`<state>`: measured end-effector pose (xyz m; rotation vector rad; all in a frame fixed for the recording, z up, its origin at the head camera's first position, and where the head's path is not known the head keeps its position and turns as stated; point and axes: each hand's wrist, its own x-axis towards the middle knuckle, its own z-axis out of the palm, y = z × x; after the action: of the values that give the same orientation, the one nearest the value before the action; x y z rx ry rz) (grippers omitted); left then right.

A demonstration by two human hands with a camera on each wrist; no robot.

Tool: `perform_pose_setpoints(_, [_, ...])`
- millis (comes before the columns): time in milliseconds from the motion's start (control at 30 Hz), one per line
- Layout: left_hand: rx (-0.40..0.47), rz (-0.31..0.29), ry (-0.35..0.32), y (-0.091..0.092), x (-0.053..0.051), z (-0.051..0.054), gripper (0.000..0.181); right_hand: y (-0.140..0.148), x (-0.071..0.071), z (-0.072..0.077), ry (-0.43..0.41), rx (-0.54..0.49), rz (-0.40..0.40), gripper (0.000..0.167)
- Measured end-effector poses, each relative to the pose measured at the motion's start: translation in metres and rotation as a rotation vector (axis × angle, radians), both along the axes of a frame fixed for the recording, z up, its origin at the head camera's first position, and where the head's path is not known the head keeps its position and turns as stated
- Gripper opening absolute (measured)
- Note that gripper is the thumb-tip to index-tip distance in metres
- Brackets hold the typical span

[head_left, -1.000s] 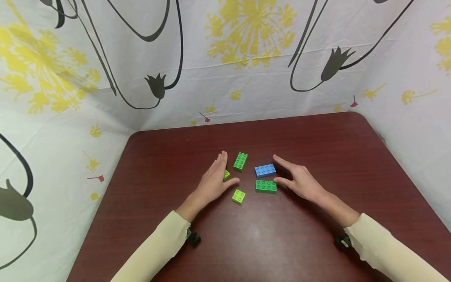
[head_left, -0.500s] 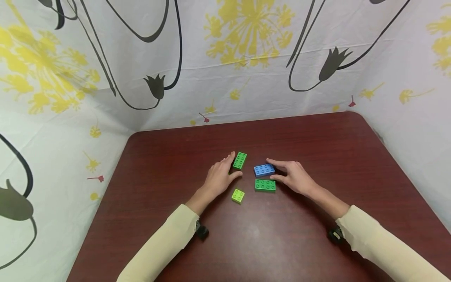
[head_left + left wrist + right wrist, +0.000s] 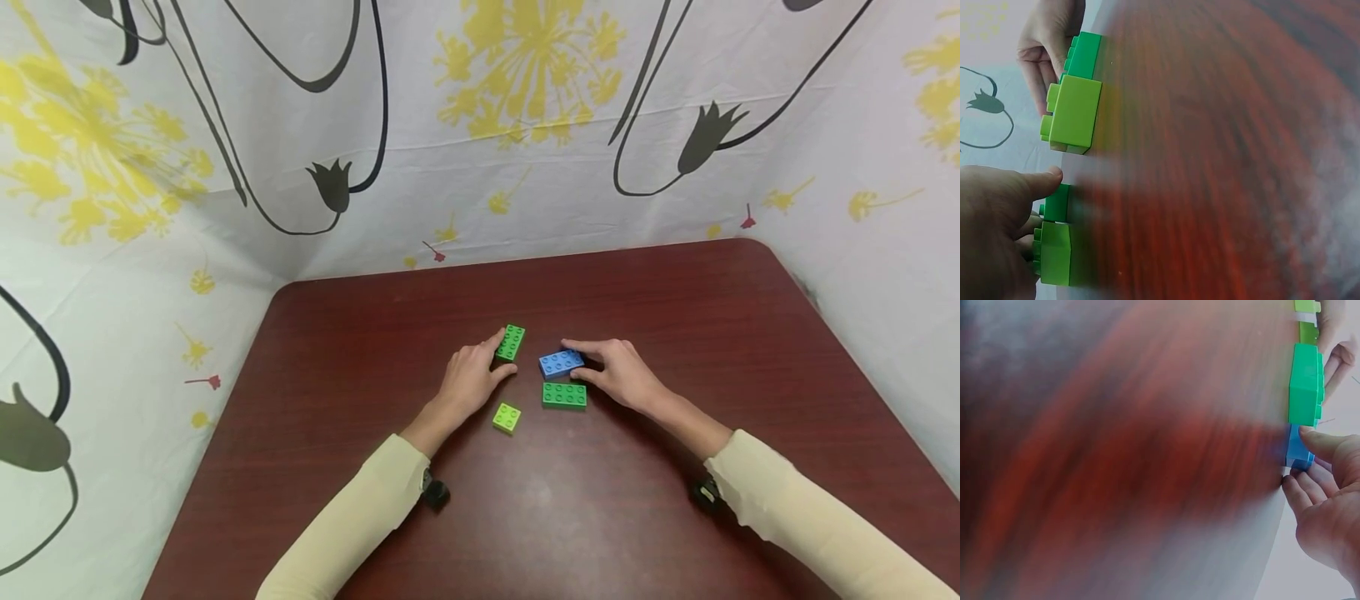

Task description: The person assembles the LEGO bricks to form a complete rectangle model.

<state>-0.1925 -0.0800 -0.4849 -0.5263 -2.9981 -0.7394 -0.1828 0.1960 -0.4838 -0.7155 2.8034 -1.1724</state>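
Observation:
In the head view my left hand (image 3: 471, 379) reaches a green brick (image 3: 512, 342), a toy building brick with studs. Its index fingertip touches the brick's left side; the thumb lies just off the near end. Under that hand sits a lime brick (image 3: 1055, 254), seen in the left wrist view and hidden from above. My right hand (image 3: 624, 376) pinches a blue brick (image 3: 561, 362), index finger behind it and thumb at its front right. A second green brick (image 3: 564, 396) lies just nearer than the blue one, apart from both hands. A small lime brick (image 3: 507, 418) lies near the left thumb.
All the bricks lie on a dark red-brown wooden table (image 3: 555, 517). A white cloth (image 3: 465, 175) with yellow and grey flower prints hangs behind and at both sides. Each wrist carries a small black camera (image 3: 436, 493) below its cream sleeve.
My left hand has moved right and away from me over the lime brick to the far green brick. The right hand has moved left and closed thumb and index finger about the blue brick.

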Motion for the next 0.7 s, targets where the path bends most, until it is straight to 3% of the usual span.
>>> perform_pose_setpoints(700, [-0.001,0.036,0.076,0.003,-0.0047,-0.0017,0.058,-0.0054,-0.0044,-0.0008,0.011,0.032,-0.039,0.045])
